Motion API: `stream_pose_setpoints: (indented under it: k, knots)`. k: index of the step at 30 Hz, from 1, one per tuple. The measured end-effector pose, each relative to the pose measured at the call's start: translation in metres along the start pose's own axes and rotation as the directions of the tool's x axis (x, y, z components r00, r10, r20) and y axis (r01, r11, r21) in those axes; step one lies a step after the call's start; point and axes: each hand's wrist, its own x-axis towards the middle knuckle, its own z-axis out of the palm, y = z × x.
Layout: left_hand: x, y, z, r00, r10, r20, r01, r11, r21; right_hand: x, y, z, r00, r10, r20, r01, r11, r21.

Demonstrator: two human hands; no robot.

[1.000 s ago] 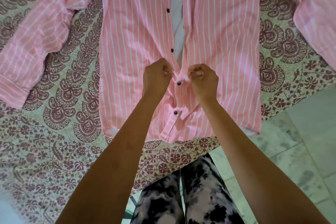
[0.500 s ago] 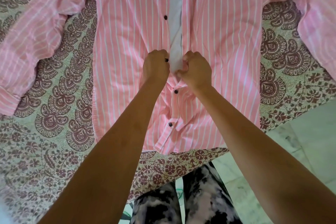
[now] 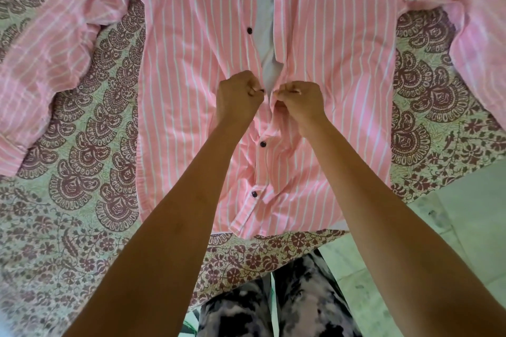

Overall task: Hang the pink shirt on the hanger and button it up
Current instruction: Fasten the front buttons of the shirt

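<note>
while hands [image 3: 239, 98] [image 3: 301, 105] pinch it — pink shirt [image 3: 189, 85] lies flat.

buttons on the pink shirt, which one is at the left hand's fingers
The dark button at the fingers of the left hand, beside the right hand; the other buttons lie higher or lower on the pink shirt, untouched.

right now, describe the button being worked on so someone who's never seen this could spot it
A pink shirt lies spread on a patterned bedsheet, with dark buttons running down its front edge. The button meant sits between the left hand and right hand, at the left fingers' tips. Its neighbours above and below lie untouched.
</note>
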Motion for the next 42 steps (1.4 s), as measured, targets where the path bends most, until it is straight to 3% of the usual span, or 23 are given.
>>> stream_pose_setpoints:
  k: [2,6,10,18,24,30,42]
  knots:
    - [-0.003,0.007,-0.002,1.0,-0.018,-0.024,0.017,0.998,-0.053,-0.007,-0.002,-0.003,0.998,0.042,0.045,-0.051,0.973,0.226]
    - [-0.007,0.013,-0.006,0.999,-0.05,-0.007,0.048,0.989,-0.141,-0.021,-0.003,-0.003,0.998,0.01,0.068,-0.036,0.919,0.392]
    - [-0.013,0.014,-0.012,0.998,-0.068,0.014,0.069,0.972,-0.226,-0.03,-0.002,-0.002,0.999,-0.02,0.044,0.001,0.916,0.4]
    - [-0.019,0.015,-0.013,0.995,-0.089,0.033,0.095,0.958,-0.272,-0.028,0.004,0.001,0.992,-0.118,-0.035,0.123,0.96,0.252]
    - [-0.016,0.017,-0.013,0.999,-0.046,0.027,0.05,0.98,-0.192,-0.033,0.006,0.008,0.995,-0.077,-0.071,0.097,0.932,0.349]
    - [-0.022,0.017,-0.015,0.999,-0.038,0.032,0.046,0.96,-0.277,-0.031,0.006,0.014,0.988,-0.052,-0.143,0.094,0.948,0.304]
    - [-0.023,0.015,-0.017,0.997,-0.077,0.0,0.074,0.961,-0.268,-0.038,0.002,0.016,0.995,-0.067,-0.078,0.089,0.944,0.319]
